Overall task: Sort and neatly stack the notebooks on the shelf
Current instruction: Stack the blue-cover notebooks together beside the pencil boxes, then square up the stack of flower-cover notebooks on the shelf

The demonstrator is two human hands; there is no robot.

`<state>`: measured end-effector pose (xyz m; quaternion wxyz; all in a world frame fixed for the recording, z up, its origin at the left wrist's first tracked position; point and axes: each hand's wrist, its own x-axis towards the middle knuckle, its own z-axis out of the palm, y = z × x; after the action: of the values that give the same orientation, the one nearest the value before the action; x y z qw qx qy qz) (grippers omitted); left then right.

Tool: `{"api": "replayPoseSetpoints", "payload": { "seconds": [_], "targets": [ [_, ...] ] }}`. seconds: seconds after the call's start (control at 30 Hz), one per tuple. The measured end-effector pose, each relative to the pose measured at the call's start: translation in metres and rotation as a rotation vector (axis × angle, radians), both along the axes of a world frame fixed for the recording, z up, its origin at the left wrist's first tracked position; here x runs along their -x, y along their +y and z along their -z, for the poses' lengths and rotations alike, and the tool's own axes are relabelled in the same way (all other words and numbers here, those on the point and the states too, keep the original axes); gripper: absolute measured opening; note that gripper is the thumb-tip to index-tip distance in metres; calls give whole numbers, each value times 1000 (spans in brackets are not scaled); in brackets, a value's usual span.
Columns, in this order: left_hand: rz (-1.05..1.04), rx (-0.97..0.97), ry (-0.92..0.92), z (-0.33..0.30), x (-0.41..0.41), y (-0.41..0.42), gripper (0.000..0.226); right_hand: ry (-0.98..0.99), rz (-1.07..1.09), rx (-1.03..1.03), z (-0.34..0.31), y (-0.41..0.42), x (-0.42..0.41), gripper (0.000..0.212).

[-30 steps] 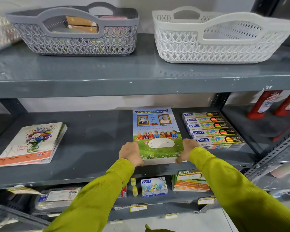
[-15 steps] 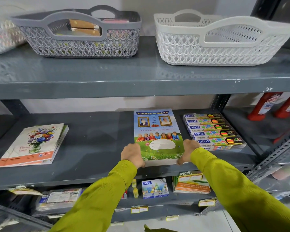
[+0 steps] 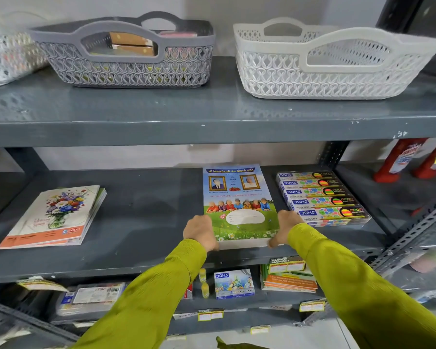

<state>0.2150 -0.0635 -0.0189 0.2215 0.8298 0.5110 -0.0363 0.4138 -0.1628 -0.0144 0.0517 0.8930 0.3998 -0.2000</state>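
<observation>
A stack of notebooks with a blue and green cover [image 3: 238,197] lies on the middle shelf [image 3: 146,222], near its front edge. My left hand [image 3: 200,231] grips the stack's near left corner and my right hand [image 3: 285,229] grips its near right corner. Both arms wear yellow-green sleeves. A second stack of notebooks with a flower cover [image 3: 53,217] lies at the left of the same shelf, a little askew.
Boxes of pencils [image 3: 322,197] lie stacked right beside the held stack. On the upper shelf stand a grey basket [image 3: 126,69] with items inside and a white basket [image 3: 325,71]. The lower shelf holds small boxes and packets [image 3: 233,283]. Red objects [image 3: 400,159] stand at the far right.
The hands and the blue-covered stack have stayed in place on the shelf. Only the view has shifted slightly.
</observation>
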Motion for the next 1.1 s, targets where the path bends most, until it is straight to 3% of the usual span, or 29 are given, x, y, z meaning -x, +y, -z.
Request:
{"api": "replayPoseSetpoints", "payload": {
  "seconds": [0.5,0.57,0.67,0.73,0.83,0.97,1.03,1.1],
  "targets": [
    [18,-19,17,3,2,2,61,-22,-28,21,4,-3,0,88],
    [29,-7,10,4,4,3,62,75,-7,18,2,-4,-3,87],
    [52,99,-48,6,14,11,69,383,13,-52,-7,-6,-5,82],
    [58,184,-68,4,28,20,82,437,24,-144,-6,-2,2,99],
    [65,325,-145,-4,65,41,101,239,169,-401,0,11,37,137],
    [-17,339,-458,-17,134,78,63,155,75,-780,6,48,101,114],
    [-142,195,-598,-23,177,103,42,241,22,-875,12,70,139,100],
    [-250,-28,-600,-26,225,133,27,369,-20,-892,22,93,182,91]
  ]
}}
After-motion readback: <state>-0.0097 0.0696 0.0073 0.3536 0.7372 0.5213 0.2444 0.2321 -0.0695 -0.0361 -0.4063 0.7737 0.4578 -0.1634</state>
